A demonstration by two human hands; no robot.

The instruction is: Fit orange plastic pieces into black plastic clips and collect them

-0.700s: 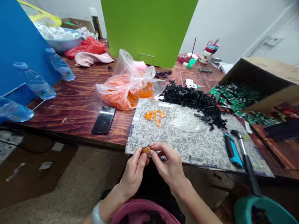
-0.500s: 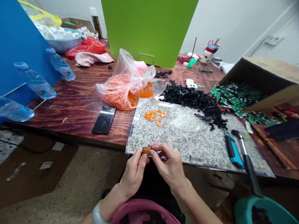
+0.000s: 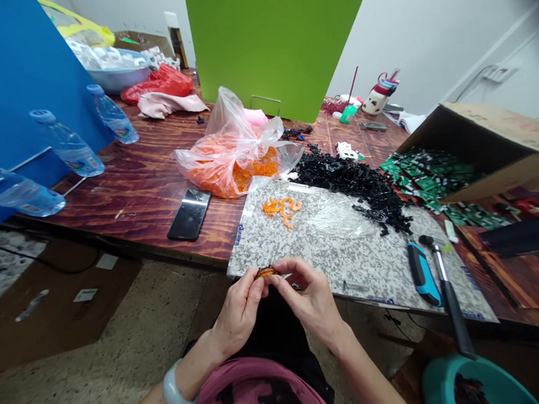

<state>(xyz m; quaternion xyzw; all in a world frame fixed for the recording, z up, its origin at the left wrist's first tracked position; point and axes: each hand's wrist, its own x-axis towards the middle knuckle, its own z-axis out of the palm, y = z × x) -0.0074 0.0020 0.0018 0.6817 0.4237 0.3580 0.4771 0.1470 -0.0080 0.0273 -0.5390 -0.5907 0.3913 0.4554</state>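
The left hand (image 3: 239, 309) pinches an orange-and-black part (image 3: 266, 272) by the board's (image 3: 281, 246) near edge; the right hand (image 3: 311, 299), fingertips partly hidden, apparently pinches it too. Uneven pressure could make it slip.

- Left forearm (image 3: 194, 372) and right forearm (image 3: 366, 366) angle inward from the lower corners, converging.
- Left hand (image 3: 236, 309): thumb (image 3: 255, 292) and index finger (image 3: 246, 280) pinched together, the others mostly hidden.
- Right hand (image 3: 315, 299): index finger arched, thumb pointing leftward.
- Both hands' fingertips (image 3: 276, 265) sit close together.
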